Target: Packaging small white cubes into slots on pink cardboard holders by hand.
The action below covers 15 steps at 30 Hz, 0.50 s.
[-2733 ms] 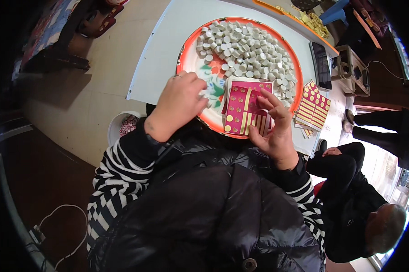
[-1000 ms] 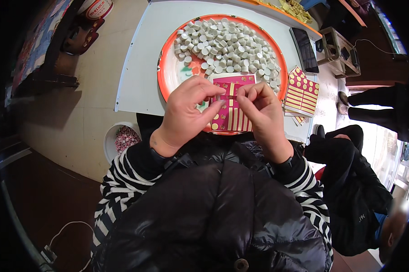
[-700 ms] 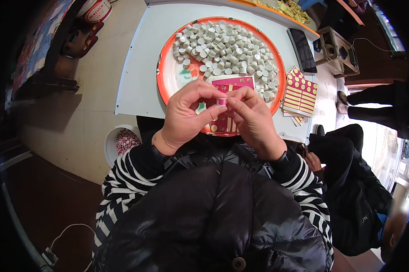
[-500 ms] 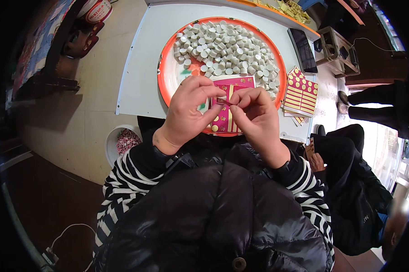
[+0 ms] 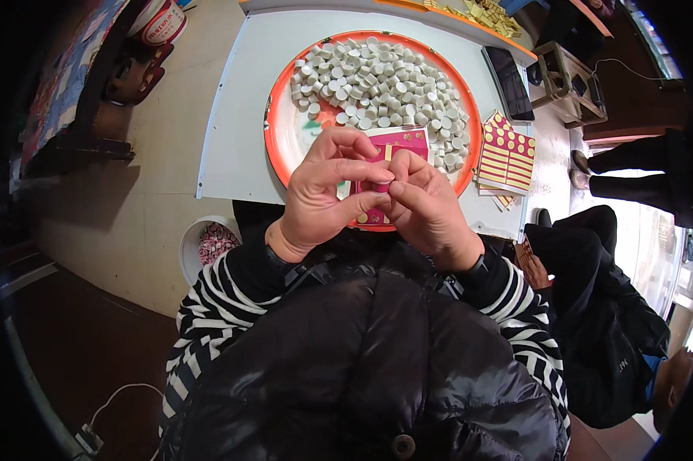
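Observation:
Between my hands is a small white cap with a maroon strip around its side. My left hand pinches it between thumb and fingers. My right hand is closed against its other side, thumb and forefinger at the strip. Below the fingers, a maroon and yellow sticker sheet lies over the near part of a round white tray with an orange rim, partly hidden by my hands. Many loose white caps are heaped across the tray's far side.
More sticker sheets and a dark phone lie right of the tray on the white table. A white bucket with pink-and-white pieces stands at lower left. At right sits a person in black, holding a sheet.
My fingers have closed in around the cap, and the maroon strip that stretched toward my right fingers now lies against its side. Both hands have come slightly closer to me.

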Motion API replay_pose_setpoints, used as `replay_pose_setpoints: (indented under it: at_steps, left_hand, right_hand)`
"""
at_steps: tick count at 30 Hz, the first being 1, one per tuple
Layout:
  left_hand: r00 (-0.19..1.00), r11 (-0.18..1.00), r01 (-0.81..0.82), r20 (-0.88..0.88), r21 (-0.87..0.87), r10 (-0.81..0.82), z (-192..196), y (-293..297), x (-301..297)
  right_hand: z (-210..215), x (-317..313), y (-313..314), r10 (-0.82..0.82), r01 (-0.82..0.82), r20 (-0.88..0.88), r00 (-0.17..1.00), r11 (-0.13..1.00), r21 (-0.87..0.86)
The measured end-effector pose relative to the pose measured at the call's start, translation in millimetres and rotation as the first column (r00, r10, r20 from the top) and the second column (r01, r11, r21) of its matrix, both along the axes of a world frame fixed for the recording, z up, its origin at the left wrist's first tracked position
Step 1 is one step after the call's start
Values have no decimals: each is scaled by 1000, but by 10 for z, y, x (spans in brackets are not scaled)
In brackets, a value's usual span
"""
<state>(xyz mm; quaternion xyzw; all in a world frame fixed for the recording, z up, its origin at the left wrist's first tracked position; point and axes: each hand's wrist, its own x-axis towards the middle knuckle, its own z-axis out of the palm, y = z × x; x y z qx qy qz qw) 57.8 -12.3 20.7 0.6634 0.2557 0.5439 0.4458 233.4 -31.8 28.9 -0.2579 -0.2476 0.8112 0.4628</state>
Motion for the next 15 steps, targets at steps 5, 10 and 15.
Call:
replay_pose_setpoints:
  at_steps: [5,10,15]
  left_hand:
    - [970,934,117,240,-337,-35,-30,36,21]
    - [957,674,263,276,-690,-91,28,68,-50]
    - [959,564,283,214,-776,-187,102,96,-144]
  right_hand:
    - [-6,-40,-4,-187,105,276,943,952,286]
    - [-89,-17,37,-511,-172,639,575,688,705]
    - [-46,-26,-2,-354,-43,636,686,853,520]
